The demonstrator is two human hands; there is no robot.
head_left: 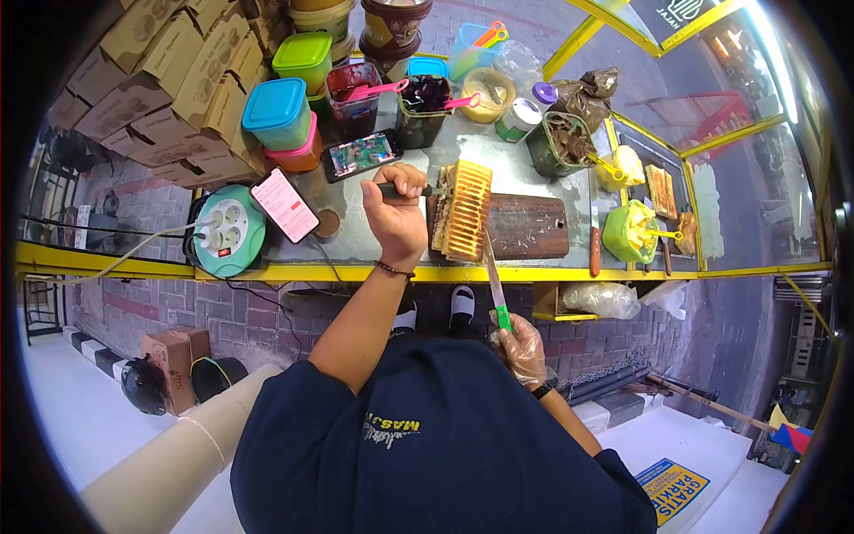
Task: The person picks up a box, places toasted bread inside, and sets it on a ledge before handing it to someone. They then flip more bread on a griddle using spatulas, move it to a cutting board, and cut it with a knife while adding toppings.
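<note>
My left hand (396, 215) is closed around the black handle (388, 190) of a tool whose far end meets the left side of a toasted bread loaf; its kind is hidden. The loaf (464, 212), browned in stripes, stands tilted over the left part of a dark wooden board (532, 227). In a clear plastic glove, my right hand (520, 351) grips a green-handled knife (495, 283). Its blade points up toward the loaf's lower right edge; whether it touches cannot be made out. Small crumbs or shreds lie on the board.
Two phones (284, 206) (363, 156) and a green cable reel (229, 231) lie left. Filling tubs (424, 120) line the back. Another knife (595, 236), a green tub of yellow spread (630, 233) and toasted slices (661, 191) are right. Stacked cartons (165, 80) stand far left.
</note>
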